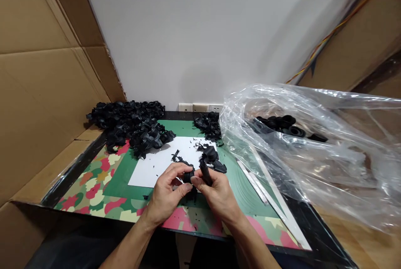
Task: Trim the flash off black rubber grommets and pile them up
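Note:
Over the front part of the work mat, my left hand (167,194) is closed on a black ribbed rubber bellows (188,176), pinched between thumb and fingers. My right hand (219,191) wraps round a dark stick-like tool (205,172); its tip is hidden. The right thumb and fingertip touch the right side of the bellows. Just beyond the hands, black rubber scraps (211,154) lie on a white sheet (147,171), with small crumbs scattered about.
A large heap of black ribbed parts (138,123) sits at the back left, and a smaller scrap pile (208,125) at the back. On the right, a clear plastic bag (282,152) contains black rubber parts (283,123). White strips (253,183) lie beside it. Cardboard (37,85) stands left.

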`<state>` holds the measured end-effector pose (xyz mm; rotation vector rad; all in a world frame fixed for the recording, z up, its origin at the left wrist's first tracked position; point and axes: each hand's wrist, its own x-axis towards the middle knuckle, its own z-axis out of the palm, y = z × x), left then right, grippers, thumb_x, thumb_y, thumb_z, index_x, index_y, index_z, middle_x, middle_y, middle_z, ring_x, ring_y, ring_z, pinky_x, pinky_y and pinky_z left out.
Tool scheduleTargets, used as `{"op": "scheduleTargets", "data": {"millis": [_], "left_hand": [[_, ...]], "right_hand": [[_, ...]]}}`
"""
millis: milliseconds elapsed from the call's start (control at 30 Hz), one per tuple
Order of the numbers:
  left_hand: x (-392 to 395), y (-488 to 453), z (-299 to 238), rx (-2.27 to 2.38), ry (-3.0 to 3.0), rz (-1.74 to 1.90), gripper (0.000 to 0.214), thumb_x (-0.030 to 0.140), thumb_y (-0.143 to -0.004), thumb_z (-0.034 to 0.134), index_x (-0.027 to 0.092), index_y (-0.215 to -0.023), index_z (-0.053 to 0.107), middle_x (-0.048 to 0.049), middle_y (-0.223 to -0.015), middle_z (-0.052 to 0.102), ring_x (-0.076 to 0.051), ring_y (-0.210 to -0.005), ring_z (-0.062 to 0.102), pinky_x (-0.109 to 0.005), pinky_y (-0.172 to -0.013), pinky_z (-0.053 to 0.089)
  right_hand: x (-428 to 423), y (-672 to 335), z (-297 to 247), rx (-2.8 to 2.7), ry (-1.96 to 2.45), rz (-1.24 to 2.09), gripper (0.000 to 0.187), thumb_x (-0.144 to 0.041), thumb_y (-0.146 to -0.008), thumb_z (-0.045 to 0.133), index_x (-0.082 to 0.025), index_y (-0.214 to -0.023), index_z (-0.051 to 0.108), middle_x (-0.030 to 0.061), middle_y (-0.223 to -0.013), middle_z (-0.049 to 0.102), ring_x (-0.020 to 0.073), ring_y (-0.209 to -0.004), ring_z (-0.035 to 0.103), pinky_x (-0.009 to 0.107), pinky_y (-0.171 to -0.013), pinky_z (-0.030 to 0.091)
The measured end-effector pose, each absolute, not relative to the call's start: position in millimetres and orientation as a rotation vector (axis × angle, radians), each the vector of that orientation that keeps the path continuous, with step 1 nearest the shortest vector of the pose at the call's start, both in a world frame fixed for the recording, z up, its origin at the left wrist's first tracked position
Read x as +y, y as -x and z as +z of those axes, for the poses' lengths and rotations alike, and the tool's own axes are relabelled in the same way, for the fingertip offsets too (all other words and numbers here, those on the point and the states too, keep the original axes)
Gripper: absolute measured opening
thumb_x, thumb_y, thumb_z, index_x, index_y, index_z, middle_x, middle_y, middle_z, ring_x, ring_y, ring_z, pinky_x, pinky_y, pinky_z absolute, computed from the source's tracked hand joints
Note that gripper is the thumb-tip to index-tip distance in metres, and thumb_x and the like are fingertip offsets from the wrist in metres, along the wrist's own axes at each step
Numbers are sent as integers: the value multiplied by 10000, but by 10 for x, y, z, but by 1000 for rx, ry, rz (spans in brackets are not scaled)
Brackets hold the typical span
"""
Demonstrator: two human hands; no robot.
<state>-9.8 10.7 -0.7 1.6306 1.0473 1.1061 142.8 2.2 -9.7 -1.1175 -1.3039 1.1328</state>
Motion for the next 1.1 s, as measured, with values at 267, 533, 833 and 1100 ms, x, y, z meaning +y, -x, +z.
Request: {"op": "scheduleTargets", "data": {"millis": [267,533,833,1100], "left_hand": [[162,76,44,998,-1574,1046,262,184,-720,704,205,-981,702,-51,-958,612,-175,-851,565,-257,-726,460],[166,64,73,991,-1585,1054,222,226,-751,680,194,-970,703,-61,-936,648,-199,-876,584,-278,-740,473],[28,-50,-12,1265,-1970,1238,232,62,-786,460,186,-854,644,-47,-838,644,-177,-782,611,-292,-712,502],[-94,-16,51,1382,-1622,1403,122,245,-809,577,190,-870,667,-47,-798,674,-164,-669,631,-287,-628,524]], "right_hand": [[43,-1459,-70,-1249,1068,1315,184,-332,-704,611,-169,-640,554,-52,-562,393,87,-515,323,228,-494,280],[63,-1457,-110,-1084,1009,1504,251,-398,-677,651,-158,-710,587,-85,-486,343,58,-425,248,216,-420,215],[21,-1295,-71,-1548,1332,916,58,-203,-690,449,-191,-644,482,-20,-597,492,131,-565,430,244,-535,341],[159,-1715,-147,-1387,1746,468,58,-244,-731,469,-214,-686,489,16,-608,534,176,-532,475,274,-508,324]]}}
